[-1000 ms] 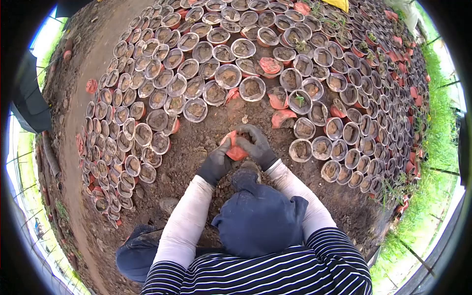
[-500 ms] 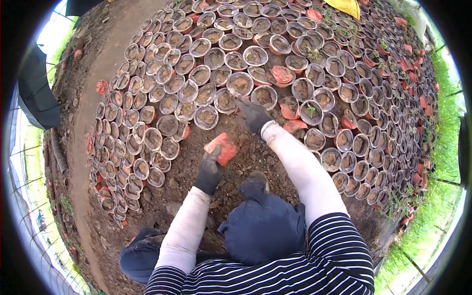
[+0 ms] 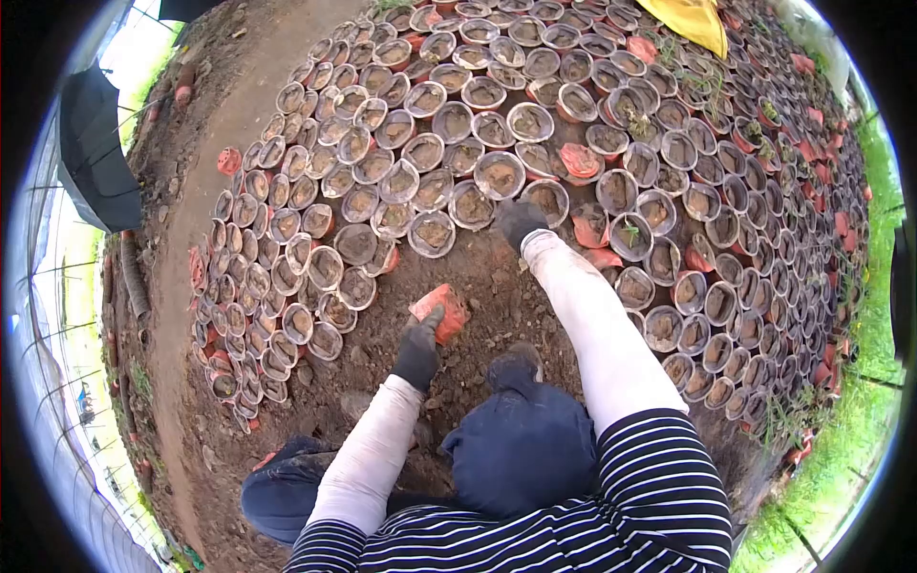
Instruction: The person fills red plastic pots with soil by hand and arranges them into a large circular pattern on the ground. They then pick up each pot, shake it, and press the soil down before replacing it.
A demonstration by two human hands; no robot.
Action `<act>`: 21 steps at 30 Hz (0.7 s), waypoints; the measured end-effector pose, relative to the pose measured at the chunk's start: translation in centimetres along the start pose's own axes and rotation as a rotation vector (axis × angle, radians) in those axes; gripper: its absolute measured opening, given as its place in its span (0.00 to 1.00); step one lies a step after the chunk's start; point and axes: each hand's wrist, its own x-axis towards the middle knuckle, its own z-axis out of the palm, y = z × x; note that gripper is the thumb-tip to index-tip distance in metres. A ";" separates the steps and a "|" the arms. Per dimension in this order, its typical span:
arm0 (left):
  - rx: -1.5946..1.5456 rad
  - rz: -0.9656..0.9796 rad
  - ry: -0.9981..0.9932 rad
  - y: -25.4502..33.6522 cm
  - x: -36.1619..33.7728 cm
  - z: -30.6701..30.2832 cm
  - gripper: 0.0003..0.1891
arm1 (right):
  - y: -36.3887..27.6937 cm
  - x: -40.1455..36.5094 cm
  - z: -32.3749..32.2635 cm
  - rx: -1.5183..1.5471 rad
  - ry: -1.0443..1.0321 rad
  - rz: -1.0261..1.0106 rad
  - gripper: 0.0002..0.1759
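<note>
My left hand, in a dark glove, is closed around a red plastic nursery pot, held low over the bare soil. The pot's red side faces up and its inside is hidden. Out ahead, my right hand, also gloved, reaches down at the edge of the packed pots. Its fingers are mostly hidden from above. Closest to it are a soil-filled pot on the right and another filled pot just beyond.
Rows of soil-filled pots curve around the patch of loose soil. A crumpled red pot lies among them, and a small green seedling grows in one. My knee is in front. Yellow material lies at the back.
The view has shifted, moving the pots right and down in it. My right hand's fingers, stretched toward a pot before, are now drawn in and lowered. My left hand still holds the red pot.
</note>
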 end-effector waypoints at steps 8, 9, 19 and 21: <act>-0.121 0.016 0.207 1.5 0.0 -1.2 0.18 | 0.3 -5.8 -2.1 0.537 0.201 -0.330 0.11; -0.107 0.047 0.223 1.5 0.2 -1.1 0.18 | -0.3 -7.5 -2.6 0.643 0.147 -0.333 0.11; 0.236 0.196 -0.243 7.0 -0.2 3.5 0.22 | -6.4 -13.2 -1.4 1.427 0.045 -0.073 0.17; 0.150 0.033 -0.207 8.1 -1.1 4.6 0.20 | -7.2 -13.5 -1.2 1.322 0.125 -0.140 0.18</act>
